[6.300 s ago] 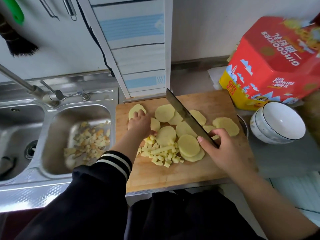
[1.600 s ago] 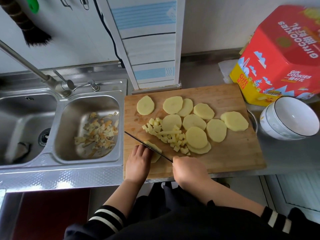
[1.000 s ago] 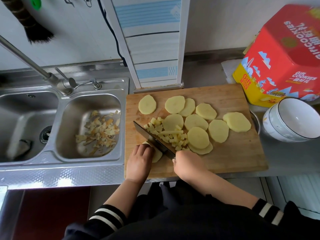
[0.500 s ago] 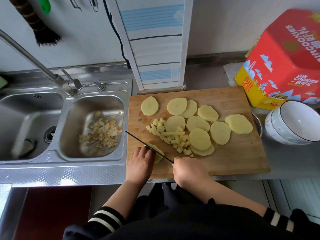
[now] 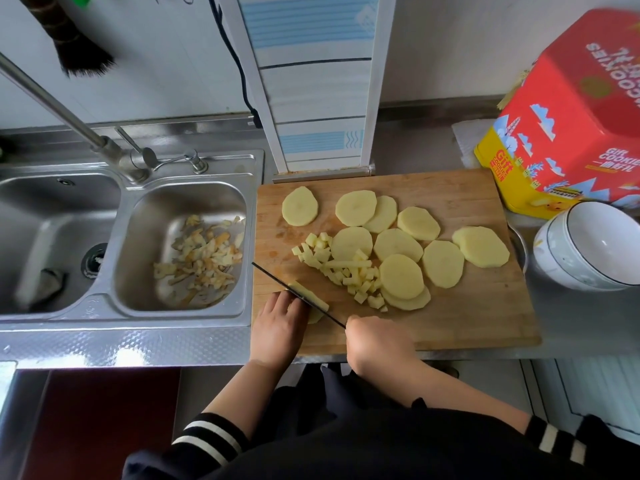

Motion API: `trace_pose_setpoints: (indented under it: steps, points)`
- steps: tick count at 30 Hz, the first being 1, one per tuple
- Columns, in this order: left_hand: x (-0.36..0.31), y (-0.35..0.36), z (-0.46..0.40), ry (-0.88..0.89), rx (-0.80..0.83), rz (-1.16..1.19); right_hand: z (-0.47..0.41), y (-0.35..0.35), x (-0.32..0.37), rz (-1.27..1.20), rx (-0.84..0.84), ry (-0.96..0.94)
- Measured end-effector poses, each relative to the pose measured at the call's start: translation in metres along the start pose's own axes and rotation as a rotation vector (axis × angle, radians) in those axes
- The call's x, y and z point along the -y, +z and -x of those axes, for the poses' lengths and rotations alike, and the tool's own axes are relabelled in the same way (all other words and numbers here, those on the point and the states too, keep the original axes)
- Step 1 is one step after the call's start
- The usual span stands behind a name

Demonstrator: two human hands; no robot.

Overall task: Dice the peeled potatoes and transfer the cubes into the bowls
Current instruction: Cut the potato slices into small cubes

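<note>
Barely started: my left hand (image 5: 278, 329) fingers pin a slice (image 5: 309, 296) near-left on the board (image 5: 467, 317), right hand (image 5: 377, 344) grips the knife (image 5: 277, 280), small cube pile (image 5: 341, 268) done, many slices left, bowls (image 5: 588, 247) empty.

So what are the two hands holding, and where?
The right hand grips the knife by its handle, hidden in the fist. The left hand presses down a potato slice near its edge.
</note>
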State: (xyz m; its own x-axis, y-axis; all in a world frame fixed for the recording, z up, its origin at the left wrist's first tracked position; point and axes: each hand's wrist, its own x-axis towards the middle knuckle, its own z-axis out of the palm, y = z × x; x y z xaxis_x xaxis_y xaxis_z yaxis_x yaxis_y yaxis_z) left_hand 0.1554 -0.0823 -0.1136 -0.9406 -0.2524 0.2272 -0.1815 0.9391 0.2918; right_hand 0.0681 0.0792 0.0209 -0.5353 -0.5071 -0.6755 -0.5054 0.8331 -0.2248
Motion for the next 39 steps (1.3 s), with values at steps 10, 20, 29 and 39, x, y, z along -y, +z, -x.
trace_pose_setpoints:
  steps: [10, 20, 29, 39]
  points:
    - [0.001, -0.001, 0.000, 0.013, 0.004, 0.032, -0.027, 0.008, -0.007, -0.117, -0.059, 0.045]
    - [0.000, -0.006, 0.004, 0.056, -0.024, 0.010, -0.007, 0.012, -0.011, -0.077, -0.141, -0.062]
    - [-0.001, -0.008, 0.005, 0.077, -0.102, 0.049, -0.002, 0.008, -0.004, -0.014, -0.049, -0.033]
    - [0.003, -0.004, 0.007, 0.039, -0.055, 0.047, -0.012, 0.010, 0.003, 0.012, -0.024, -0.006]
